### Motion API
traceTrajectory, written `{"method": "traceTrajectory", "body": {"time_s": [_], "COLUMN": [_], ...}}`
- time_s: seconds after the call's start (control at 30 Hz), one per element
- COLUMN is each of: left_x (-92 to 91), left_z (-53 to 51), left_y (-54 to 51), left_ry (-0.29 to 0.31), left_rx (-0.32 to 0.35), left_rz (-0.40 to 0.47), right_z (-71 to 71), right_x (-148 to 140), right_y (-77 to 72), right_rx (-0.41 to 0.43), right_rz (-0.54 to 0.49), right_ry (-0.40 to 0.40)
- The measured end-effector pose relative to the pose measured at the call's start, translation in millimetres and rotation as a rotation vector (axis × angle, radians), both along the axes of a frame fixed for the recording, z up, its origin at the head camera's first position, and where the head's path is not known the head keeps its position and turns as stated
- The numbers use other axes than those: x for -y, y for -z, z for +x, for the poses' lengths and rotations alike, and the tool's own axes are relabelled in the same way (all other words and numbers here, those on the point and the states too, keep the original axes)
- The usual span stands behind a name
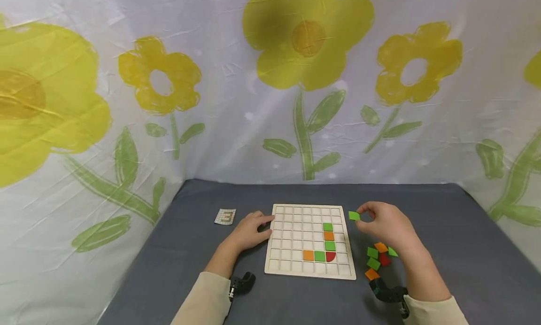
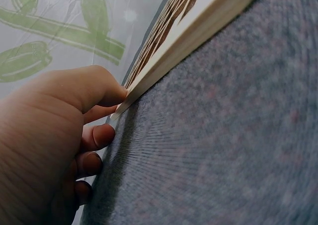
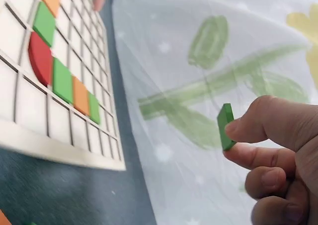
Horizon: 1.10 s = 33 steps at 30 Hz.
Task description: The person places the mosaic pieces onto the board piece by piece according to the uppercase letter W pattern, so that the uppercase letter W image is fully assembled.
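A pale wooden grid board [image 1: 291, 240] lies on the table. Along its right part, green and orange square tiles run down to a red rounded piece [image 1: 330, 257], then turn left along a lower row. My left hand [image 1: 249, 231] touches the board's left edge with thumb and fingertip; in the left wrist view the thumb [image 2: 107, 88] rests against the wooden rim. Off the board's upper right side, my right hand [image 1: 386, 221] pinches a green square tile [image 1: 354, 215] between thumb and index finger. The right wrist view shows that tile [image 3: 225, 127] held up in the air, edge-on.
Loose green, orange and red pieces [image 1: 373, 264] lie in a group right of the board, below my right hand. A small card [image 1: 225, 216] with a brown grid pattern sits left of the board. Behind the dark table [image 1: 321, 301] hangs a flower-printed cloth [image 1: 232, 127].
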<state>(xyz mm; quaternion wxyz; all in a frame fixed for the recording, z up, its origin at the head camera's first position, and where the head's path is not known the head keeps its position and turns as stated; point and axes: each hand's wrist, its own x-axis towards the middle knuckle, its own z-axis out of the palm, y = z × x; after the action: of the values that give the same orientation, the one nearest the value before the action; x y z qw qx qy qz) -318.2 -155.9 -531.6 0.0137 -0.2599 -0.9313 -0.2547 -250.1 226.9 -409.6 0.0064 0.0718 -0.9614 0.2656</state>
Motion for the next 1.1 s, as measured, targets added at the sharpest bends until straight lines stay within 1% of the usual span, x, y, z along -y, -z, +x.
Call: {"method": "traceTrajectory", "body": {"time_s": [0.1, 0.23, 0.47, 0.57, 0.63, 0.83, 0.97, 1.1], "left_x": [0.1, -0.6, -1.2, -1.9, -2.3, -2.0, -1.7, -2.2], "left_z": [1.1, 1.0, 0.0, -0.1, -0.3, -1.6, -1.9, -2.1], "left_y": [0.2, -0.9, -1.9, -0.6, -0.4, 0.4, 2.2, 2.4], "left_ry": [0.002, -0.01, -0.006, -0.003, -0.001, -0.003, -0.009, -0.01], "left_rx": [0.004, 0.005, 0.016, 0.013, 0.013, -0.002, -0.014, -0.01], "left_rz": [-0.003, -0.008, -0.005, -0.007, -0.006, -0.001, -0.006, -0.004], "right_z": [0.7, 0.8, 10.1, 13.2, 13.8, 12.2, 9.8, 8.7], "right_x": [12.1, 28.4, 54.0, 60.4, 64.5, 76.0, 83.1, 87.8], "right_y": [4.4, 8.0, 9.7, 12.8, 15.6, 27.4, 37.1, 47.6], "right_rx": [-0.037, -0.091, -0.148, -0.185, -0.194, -0.169, -0.137, -0.086], "right_rz": [0.015, 0.036, 0.04, 0.051, 0.055, 0.06, 0.078, 0.074], "right_ry": [-0.013, -0.041, -0.084, -0.107, -0.121, -0.165, -0.184, -0.197]}}
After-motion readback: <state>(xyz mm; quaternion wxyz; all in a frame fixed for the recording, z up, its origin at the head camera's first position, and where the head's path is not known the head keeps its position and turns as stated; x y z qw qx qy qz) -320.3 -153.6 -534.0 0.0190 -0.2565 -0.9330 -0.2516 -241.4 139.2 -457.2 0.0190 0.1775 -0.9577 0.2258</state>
